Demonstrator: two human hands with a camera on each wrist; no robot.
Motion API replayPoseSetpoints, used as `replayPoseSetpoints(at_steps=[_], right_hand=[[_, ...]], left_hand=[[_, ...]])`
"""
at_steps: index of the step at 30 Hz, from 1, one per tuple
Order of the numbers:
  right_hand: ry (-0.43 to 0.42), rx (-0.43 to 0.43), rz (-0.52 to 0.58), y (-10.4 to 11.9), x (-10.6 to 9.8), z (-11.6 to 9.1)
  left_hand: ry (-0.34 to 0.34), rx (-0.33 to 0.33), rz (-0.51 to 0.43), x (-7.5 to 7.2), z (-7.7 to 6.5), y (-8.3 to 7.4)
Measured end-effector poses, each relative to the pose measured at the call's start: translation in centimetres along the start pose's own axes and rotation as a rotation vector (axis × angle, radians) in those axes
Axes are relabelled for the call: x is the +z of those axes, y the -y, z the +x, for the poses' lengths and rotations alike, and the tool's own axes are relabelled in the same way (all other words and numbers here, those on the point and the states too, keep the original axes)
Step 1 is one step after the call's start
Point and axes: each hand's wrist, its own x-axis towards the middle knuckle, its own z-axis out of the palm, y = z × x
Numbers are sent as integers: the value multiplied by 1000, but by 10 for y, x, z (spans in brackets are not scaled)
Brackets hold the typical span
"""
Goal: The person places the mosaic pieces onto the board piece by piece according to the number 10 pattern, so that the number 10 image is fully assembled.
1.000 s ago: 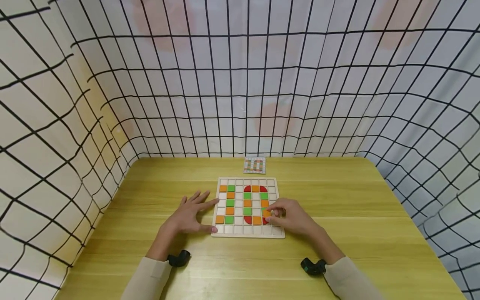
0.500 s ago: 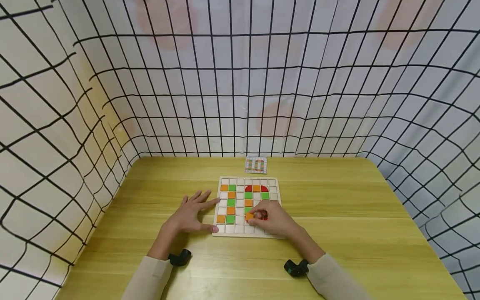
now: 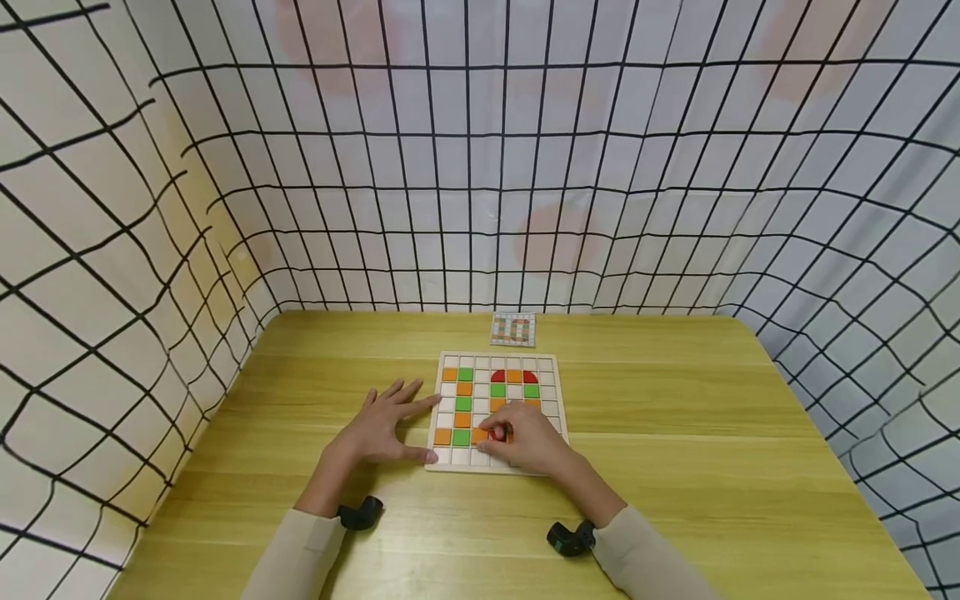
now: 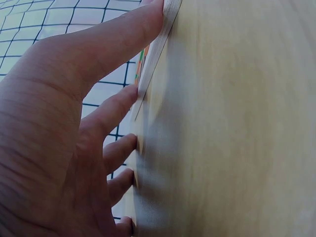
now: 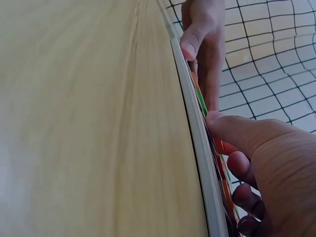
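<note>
A pale gridded board (image 3: pixel 448 457) lies on the wooden table, with orange and green square tiles and red rounded ones set in its cells. My left hand (image 3: pixel 378 429) is spread flat at its left side, thumb and index fingertip touching the edge. Between the right hand's (image 3: pixel 528 440) thumb and index finger is an orange square tile (image 3: pixel 477 435), low over the board just right of a green tile (image 3: pixel 461 437). That hand hides part of the lower right tiles. In the right wrist view the thumb (image 5: pixel 232 126) sits right at the tile layer.
A small card (image 3: pixel 513 329) printed with a coloured grid pattern lies behind the board. Black-lined grid cloth (image 3: pixel 375 208) stands along the back and both sides of the table (image 3: pixel 660 400). Each wrist wears a black camera mount (image 3: pixel 362 513).
My right hand has carried the orange tile leftward across the board, from its right column to beside the left tile group. The left hand has stayed at the board's edge.
</note>
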Motion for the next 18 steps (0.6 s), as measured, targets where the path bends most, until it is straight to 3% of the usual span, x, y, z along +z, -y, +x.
replayPoseSetpoints(at_steps=[18], right_hand=[[18, -12, 62, -4, -4, -1]], left_hand=[[2, -5, -4, 3, 1, 0]])
